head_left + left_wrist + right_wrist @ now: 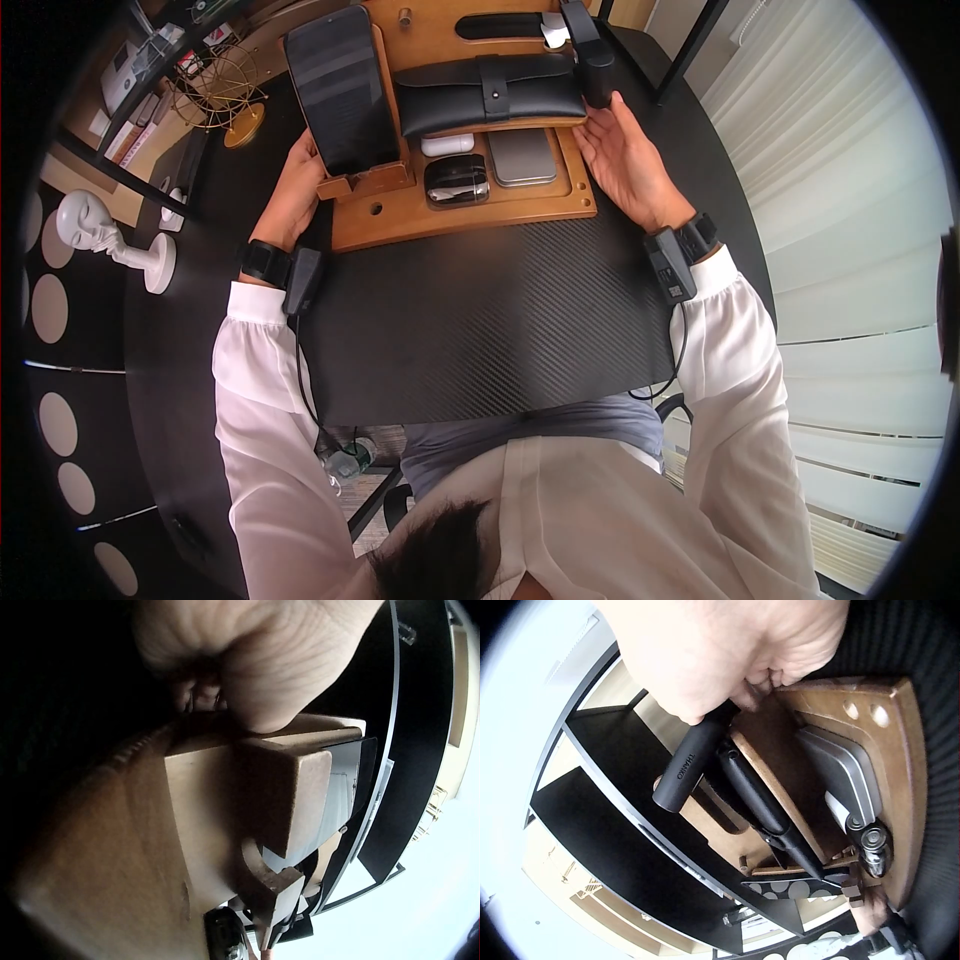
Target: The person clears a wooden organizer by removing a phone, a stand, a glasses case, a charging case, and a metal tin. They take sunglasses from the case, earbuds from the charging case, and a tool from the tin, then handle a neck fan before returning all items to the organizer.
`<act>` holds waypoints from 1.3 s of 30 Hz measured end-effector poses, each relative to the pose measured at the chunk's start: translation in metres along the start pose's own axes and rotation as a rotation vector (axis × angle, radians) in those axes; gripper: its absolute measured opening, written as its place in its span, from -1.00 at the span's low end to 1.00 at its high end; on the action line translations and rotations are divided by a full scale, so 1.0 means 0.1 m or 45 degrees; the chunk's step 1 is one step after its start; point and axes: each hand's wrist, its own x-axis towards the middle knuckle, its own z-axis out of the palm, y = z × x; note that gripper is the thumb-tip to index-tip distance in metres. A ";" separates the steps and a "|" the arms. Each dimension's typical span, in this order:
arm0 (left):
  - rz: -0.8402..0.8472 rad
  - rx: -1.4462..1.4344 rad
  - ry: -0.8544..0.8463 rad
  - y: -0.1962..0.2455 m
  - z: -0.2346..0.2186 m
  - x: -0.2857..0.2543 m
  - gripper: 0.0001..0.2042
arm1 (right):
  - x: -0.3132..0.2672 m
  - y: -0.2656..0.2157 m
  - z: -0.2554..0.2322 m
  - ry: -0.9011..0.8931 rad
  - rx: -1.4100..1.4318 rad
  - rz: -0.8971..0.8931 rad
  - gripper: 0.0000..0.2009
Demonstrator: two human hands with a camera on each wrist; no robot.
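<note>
A wooden desk organizer [480, 212] stands on the black desk, holding a phone [345, 95], a black glasses case [490, 92], a silver tin [522, 158], a white earbud case and a small dark item. My left hand [290, 195] grips its left side behind the phone slot; in the left wrist view the hand [262, 660] is against the wood [202, 817], fingertips partly hidden. On the right side, my right hand [632, 165] has its fingers at the organizer's edge, palm up; in the right wrist view the hand [727, 645] lies beside a black cylinder [686, 769], its fingers curled under the wood.
A black textured mat [480, 320] lies in front of the organizer. To the left are a white head figure [88, 222] on the desk and a gold wire ornament [243, 124]. Black shelf posts rise at both back corners, and white curtains [850, 200] hang at the right.
</note>
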 end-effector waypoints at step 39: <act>-0.049 0.005 0.028 0.11 0.08 -0.07 -0.57 | 0.00 0.01 -0.03 -0.031 0.009 0.044 -0.37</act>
